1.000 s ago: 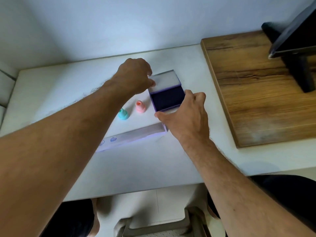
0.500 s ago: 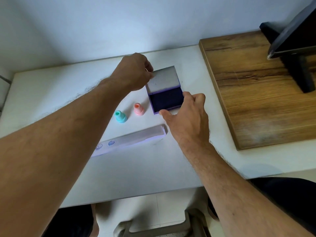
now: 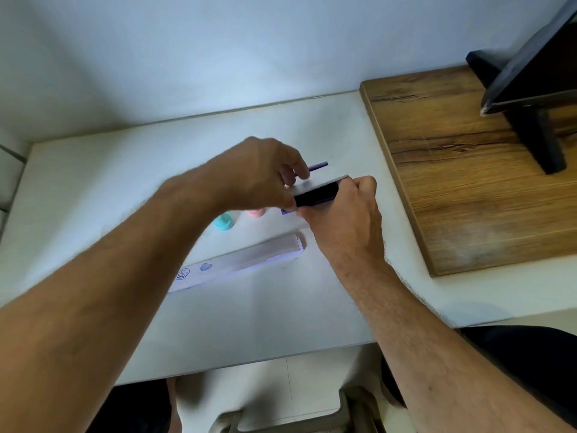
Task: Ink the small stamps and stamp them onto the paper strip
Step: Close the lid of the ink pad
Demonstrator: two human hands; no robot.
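Head view. Both hands meet at frame centre over the ink pad (image 3: pixel 315 193), a shallow dark case with a pale lid. The left hand (image 3: pixel 259 173) grips the lid from the left, fingers curled over its far edge; a thin purple edge shows past those fingers, and whether it belongs to lid or base cannot be told. The right hand (image 3: pixel 343 220) pinches the case at its near right corner, thumb under, fingers on top. The lid appears partly hinged, the dark pad face showing edge-on between the hands.

The small stamps stand just left of the pad: the teal stamp (image 3: pixel 223 221) and the pink stamp (image 3: pixel 256 212), both partly hidden behind the left forearm. The paper strip (image 3: pixel 237 264) lies flat, below them in the frame, running from lower left to centre, with two prints near its left end; the rest is blank. All rest on the white table (image 3: pixel 93 189); a wooden board (image 3: pixel 468 170) sits at the right.

Step in hand, as judged: handling the pad's lid. Procedure:
- Hold the base steady with the right hand
- Move the lid with the left only
- Keep fingers off the inked face
- Keep the forearm clear of the upright stamps, which could tip
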